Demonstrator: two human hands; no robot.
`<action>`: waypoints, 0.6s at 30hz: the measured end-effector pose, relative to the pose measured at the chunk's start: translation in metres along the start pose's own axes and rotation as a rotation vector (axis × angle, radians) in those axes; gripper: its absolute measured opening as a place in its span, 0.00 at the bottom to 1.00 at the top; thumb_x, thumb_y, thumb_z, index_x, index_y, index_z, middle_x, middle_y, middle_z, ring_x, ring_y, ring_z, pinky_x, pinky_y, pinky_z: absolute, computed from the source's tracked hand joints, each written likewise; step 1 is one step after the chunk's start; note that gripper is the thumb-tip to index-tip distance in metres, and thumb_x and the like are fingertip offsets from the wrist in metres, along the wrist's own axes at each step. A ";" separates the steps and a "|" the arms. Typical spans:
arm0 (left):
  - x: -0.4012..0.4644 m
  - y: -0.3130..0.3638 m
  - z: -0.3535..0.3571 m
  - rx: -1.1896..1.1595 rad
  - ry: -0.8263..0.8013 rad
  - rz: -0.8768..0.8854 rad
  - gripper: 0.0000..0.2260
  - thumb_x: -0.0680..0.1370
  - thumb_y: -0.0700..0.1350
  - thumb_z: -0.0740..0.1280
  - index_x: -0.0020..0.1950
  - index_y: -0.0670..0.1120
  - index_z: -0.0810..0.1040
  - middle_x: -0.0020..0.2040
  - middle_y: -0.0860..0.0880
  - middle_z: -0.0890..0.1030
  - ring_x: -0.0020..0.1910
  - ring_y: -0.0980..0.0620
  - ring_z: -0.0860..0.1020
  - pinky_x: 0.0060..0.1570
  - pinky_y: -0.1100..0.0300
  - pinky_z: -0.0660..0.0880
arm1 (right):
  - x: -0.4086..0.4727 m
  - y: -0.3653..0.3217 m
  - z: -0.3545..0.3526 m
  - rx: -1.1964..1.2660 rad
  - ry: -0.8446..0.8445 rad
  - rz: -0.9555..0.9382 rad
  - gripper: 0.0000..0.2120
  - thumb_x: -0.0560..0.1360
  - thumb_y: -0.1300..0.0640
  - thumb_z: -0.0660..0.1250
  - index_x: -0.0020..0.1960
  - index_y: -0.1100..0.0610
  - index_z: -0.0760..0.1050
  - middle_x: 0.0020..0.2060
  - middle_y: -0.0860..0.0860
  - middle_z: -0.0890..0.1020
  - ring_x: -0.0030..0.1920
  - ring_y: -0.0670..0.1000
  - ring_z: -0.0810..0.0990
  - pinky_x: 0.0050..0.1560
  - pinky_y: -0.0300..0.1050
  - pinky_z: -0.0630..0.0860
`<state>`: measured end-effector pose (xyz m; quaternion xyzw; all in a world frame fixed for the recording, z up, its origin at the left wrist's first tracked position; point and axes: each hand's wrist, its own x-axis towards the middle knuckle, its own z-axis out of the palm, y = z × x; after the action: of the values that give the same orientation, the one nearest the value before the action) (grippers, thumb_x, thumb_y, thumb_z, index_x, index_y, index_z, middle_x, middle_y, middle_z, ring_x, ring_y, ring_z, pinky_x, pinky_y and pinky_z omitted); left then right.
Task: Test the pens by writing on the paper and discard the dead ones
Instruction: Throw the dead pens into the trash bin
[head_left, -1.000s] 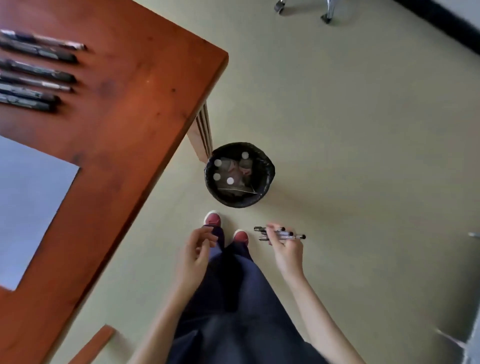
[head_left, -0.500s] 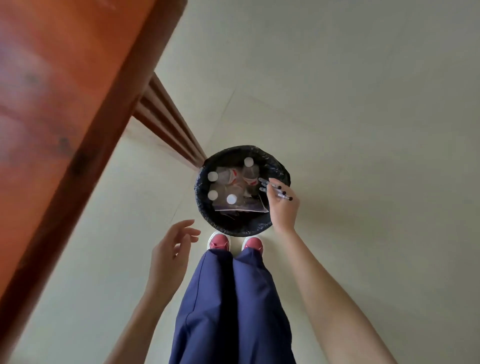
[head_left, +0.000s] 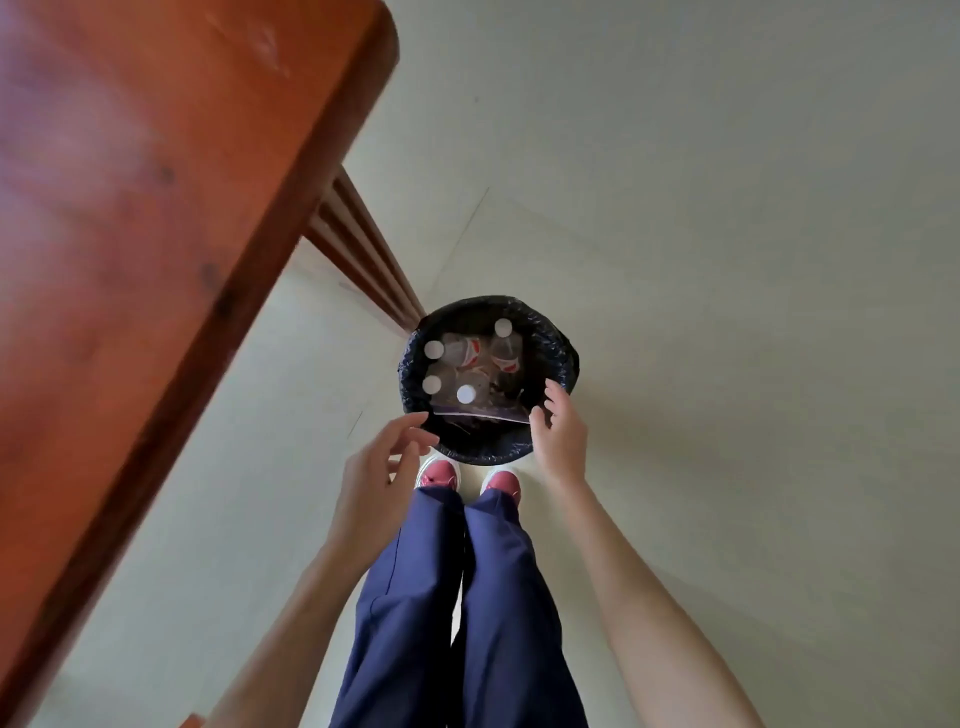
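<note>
Black-lined bin (head_left: 556, 343) stands on the floor by the bench (head_left: 156, 260) corner; right hand (head_left: 558, 436) hangs above its rim, fingers loose and empty, left hand (head_left: 379, 467) likewise.

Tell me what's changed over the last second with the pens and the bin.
The right hand carried the bunch of pens to the bin and let go; it now holds nothing, fingers relaxed at the rim. The pens can't be made out inside. The left hand moved up toward the bin's near edge, open as before. The bin stayed by the table leg.
</note>
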<state>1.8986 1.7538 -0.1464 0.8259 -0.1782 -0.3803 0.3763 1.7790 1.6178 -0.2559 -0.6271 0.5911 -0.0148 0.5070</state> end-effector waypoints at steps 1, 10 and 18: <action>-0.011 0.016 -0.007 -0.004 -0.002 0.014 0.15 0.77 0.31 0.57 0.54 0.48 0.73 0.42 0.56 0.79 0.41 0.71 0.75 0.41 0.79 0.69 | -0.021 -0.018 -0.015 0.030 0.015 -0.049 0.20 0.77 0.62 0.57 0.68 0.60 0.66 0.65 0.56 0.74 0.63 0.54 0.73 0.62 0.43 0.67; -0.128 0.120 -0.070 -0.079 0.084 0.105 0.13 0.78 0.31 0.55 0.58 0.39 0.72 0.42 0.54 0.77 0.41 0.71 0.75 0.41 0.77 0.69 | -0.185 -0.141 -0.126 0.125 -0.037 -0.341 0.18 0.75 0.62 0.59 0.65 0.59 0.70 0.58 0.48 0.75 0.58 0.46 0.74 0.61 0.41 0.69; -0.218 0.135 -0.099 -0.117 0.366 0.124 0.13 0.78 0.33 0.57 0.60 0.43 0.73 0.45 0.52 0.79 0.42 0.62 0.77 0.41 0.80 0.68 | -0.250 -0.169 -0.157 0.134 -0.184 -0.476 0.16 0.75 0.67 0.59 0.61 0.58 0.72 0.54 0.48 0.77 0.53 0.46 0.77 0.52 0.24 0.71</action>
<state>1.8314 1.8401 0.1058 0.8453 -0.1347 -0.2098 0.4725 1.7300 1.6743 0.0763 -0.7122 0.3760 -0.1157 0.5814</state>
